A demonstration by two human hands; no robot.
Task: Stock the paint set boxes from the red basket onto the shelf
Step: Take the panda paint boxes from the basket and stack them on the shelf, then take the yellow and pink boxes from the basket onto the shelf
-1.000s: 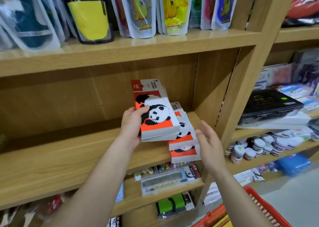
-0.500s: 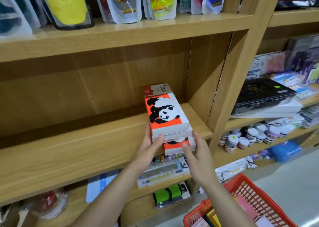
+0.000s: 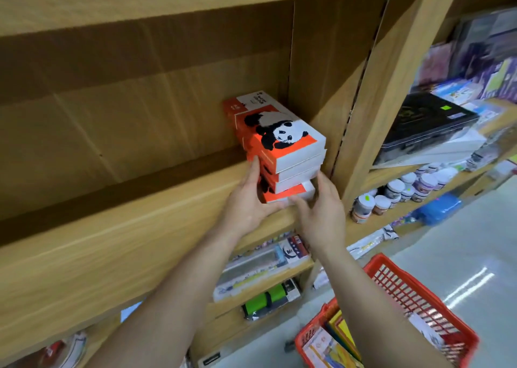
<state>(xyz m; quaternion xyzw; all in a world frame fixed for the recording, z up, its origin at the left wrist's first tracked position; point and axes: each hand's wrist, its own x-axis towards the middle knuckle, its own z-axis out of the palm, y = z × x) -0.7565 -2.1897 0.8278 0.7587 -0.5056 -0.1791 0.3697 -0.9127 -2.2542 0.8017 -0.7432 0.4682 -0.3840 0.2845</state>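
Observation:
Several orange-and-white panda paint set boxes (image 3: 282, 132) lie stacked at the right end of the wooden shelf (image 3: 112, 241), close to the upright divider. The bottom box (image 3: 291, 193) sticks out a little toward me. My left hand (image 3: 246, 202) cups the stack's lower left side, fingers up along the boxes. My right hand (image 3: 321, 213) presses on the front and right of the bottom box. The stack sits squeezed between both hands. The red basket (image 3: 414, 289) hangs at the bottom right with flat packs inside.
The wooden upright (image 3: 372, 116) stands just right of the stack. In the bay beyond it are a black case (image 3: 428, 121), small paint jars (image 3: 397, 191) and a blue pack (image 3: 439, 208). Below the stack lie boxed pen sets (image 3: 265, 258) and a green item (image 3: 265, 300).
The box my left hand carried now lies on top of the stack. Both hands have dropped to the stack's base, and the boxes sit squarer. My view has tilted down.

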